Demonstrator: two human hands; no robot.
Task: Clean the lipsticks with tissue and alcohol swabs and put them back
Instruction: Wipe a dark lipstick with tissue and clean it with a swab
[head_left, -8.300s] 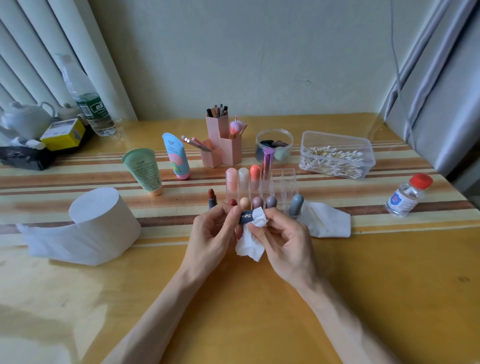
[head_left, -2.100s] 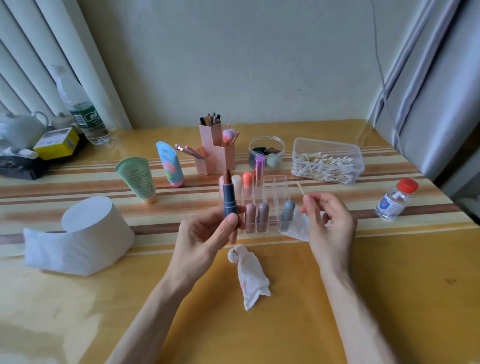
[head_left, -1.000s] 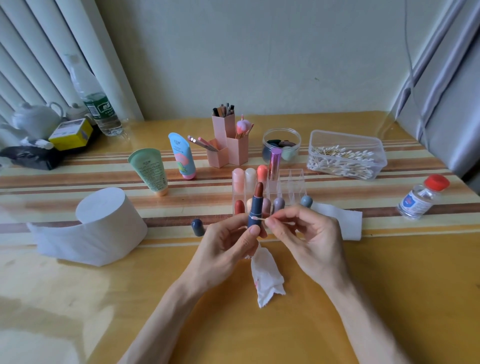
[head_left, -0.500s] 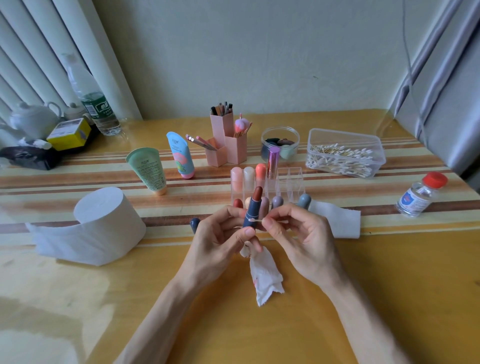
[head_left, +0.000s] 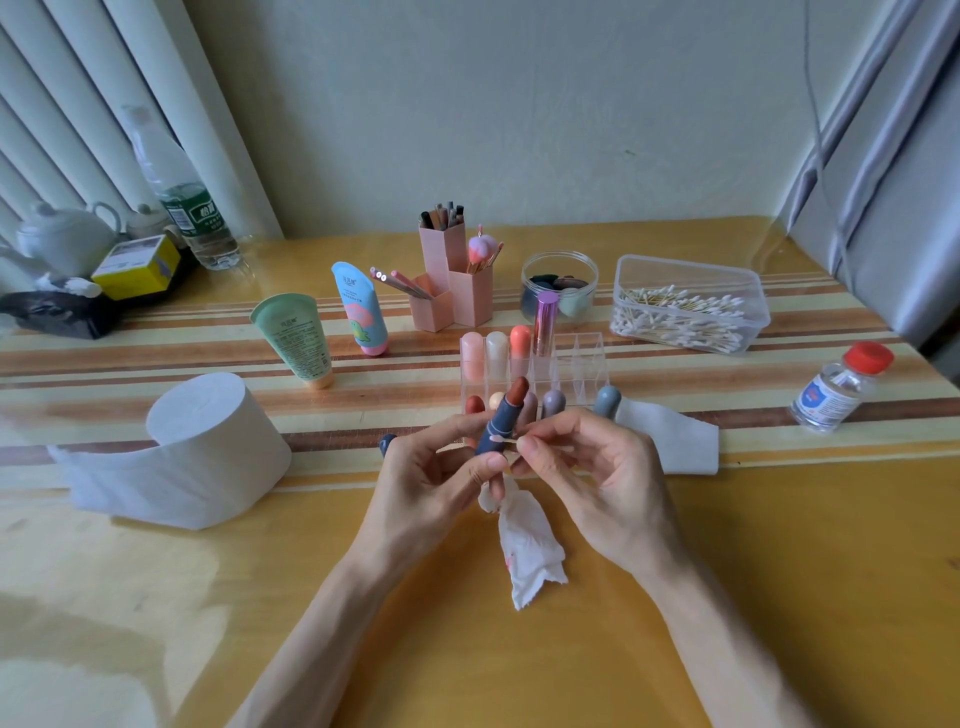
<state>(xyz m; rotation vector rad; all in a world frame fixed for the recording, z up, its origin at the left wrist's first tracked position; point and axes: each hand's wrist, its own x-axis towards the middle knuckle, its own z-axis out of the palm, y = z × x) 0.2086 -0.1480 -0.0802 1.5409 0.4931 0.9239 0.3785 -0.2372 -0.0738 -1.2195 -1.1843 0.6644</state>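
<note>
Both forearms come in from the near edge of my feed and meet over the glossy yellow counter (head_left: 727, 597). The left hand (head_left: 431, 478) is wrapped round the base of an uncapped lipstick (head_left: 501, 423), thumb and fingers pinching its slate-blue case so the brick-red bullet tilts up and a little to the right. The right hand (head_left: 597, 478) pinches a cotton swab (head_left: 506, 439) between thumb and forefinger, with the tip touching the case below the bullet. Under the hands lies a crumpled tissue (head_left: 530, 551), soft and twisted, with pinkish smears. A dark blue cap (head_left: 387, 444) peeks out beside the left knuckles.

Just beyond the fingers, a clear acrylic organizer (head_left: 576, 364) holds round-capped lipsticks. Its front row is partly hidden from me. The back row shows pale pink, cream, coral and a tall metallic purple one. A flat tissue (head_left: 670, 436) lies to its right and a tissue roll (head_left: 208, 447) with a loose tail to its left. A small clear bottle (head_left: 836, 395) with a red cap stands far right.

Further back, a clear plastic box (head_left: 685, 306) is piled with swabs and a round jar (head_left: 558, 280) holds dark and green sponges. Pink hexagonal holders (head_left: 452, 291) carry pencils and a brush.
</note>
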